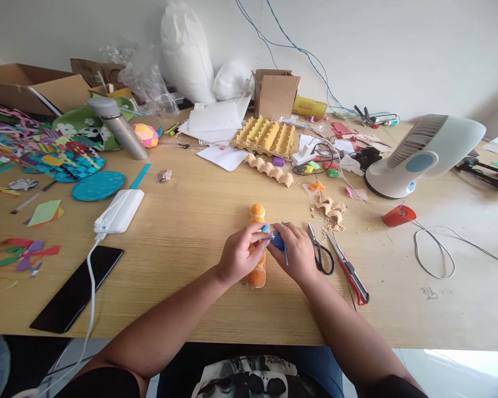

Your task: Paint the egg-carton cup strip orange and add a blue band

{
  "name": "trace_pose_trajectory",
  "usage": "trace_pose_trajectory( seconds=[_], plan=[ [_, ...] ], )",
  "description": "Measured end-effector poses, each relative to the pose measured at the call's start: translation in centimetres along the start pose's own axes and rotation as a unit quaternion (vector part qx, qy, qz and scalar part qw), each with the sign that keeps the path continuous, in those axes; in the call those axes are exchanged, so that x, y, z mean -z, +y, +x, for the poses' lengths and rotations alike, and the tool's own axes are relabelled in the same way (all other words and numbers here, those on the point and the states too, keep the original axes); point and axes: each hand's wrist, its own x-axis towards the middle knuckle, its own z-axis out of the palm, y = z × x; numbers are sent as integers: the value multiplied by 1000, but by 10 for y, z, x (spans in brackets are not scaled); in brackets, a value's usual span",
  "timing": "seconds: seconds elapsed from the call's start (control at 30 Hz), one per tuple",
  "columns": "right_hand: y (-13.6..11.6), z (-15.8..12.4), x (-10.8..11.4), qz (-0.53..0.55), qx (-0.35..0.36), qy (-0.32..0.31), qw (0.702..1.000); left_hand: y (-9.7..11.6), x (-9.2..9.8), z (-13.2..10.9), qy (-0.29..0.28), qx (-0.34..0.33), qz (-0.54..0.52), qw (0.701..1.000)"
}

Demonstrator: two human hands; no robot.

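My left hand (244,251) is closed in a pinch, a small bit of blue modelling clay (264,228) showing at its fingertips. Blue modelling clay in a clear wrapper (278,240) sits in the curled fingers of my right hand (296,250); a thin blue strip hangs below it. The fingertips of both hands meet at the wrapper. Beneath them a row of orange-painted egg-carton cups (256,276) lies lengthwise on the table, its middle partly hidden by my hands. Black-handled scissors (324,257) and a red utility knife (354,281) lie just right of my right hand.
A phone (78,287) and a white power bank (122,211) with its cable lie left. Yellow egg cartons (265,138) and a cut carton strip (269,169) are farther back. To the right stand a white fan (425,157) and a red cup (398,215).
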Motion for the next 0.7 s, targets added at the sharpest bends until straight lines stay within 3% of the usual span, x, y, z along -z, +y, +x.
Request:
trace_pose_trajectory(
  seconds=[0.23,0.43,0.53,0.7],
  plan=[
    [-3,3,-1,108,-33,29,993,-1,6,1,48,-3,53,997],
    [-5,3,0,102,-28,32,994,3,12,5,88,-91,110,986],
    [-4,2,-1,99,-22,27,994,4,12,6,68,-90,105,988],
    [0,3,-1,119,-12,10,993,0,9,5,-1,-11,27,1000]
  ],
)
